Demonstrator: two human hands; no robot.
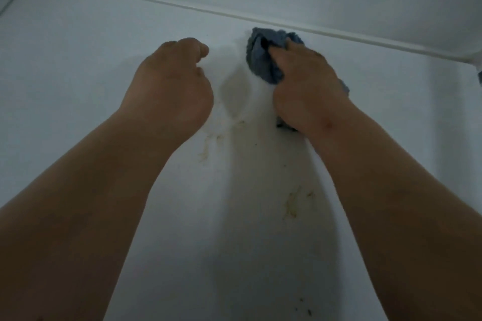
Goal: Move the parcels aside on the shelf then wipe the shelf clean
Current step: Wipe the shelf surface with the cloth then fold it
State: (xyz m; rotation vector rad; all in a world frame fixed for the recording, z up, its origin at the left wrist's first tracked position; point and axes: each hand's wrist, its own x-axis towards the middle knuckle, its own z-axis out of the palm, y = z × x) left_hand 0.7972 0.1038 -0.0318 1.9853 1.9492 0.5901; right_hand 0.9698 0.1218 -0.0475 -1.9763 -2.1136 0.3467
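Head view shows you both bare forearms reaching out over the white shelf [78, 65]. Your right hand [305, 86] grips a bunched blue cloth [260, 60], fingers curled round it, pressing it down on the shelf near the far edge, just short of the pale seam [182, 6] where the shelf meets the back wall. Your left hand [172, 86] sits just left of the cloth, fingers curled in a loose fist with nothing in it; whether it touches the shelf is hard to tell. Between and nearer than your hands lie brownish smears [208, 146], more smears [292, 203] further right, and dark specks [303, 307] at the near edge.
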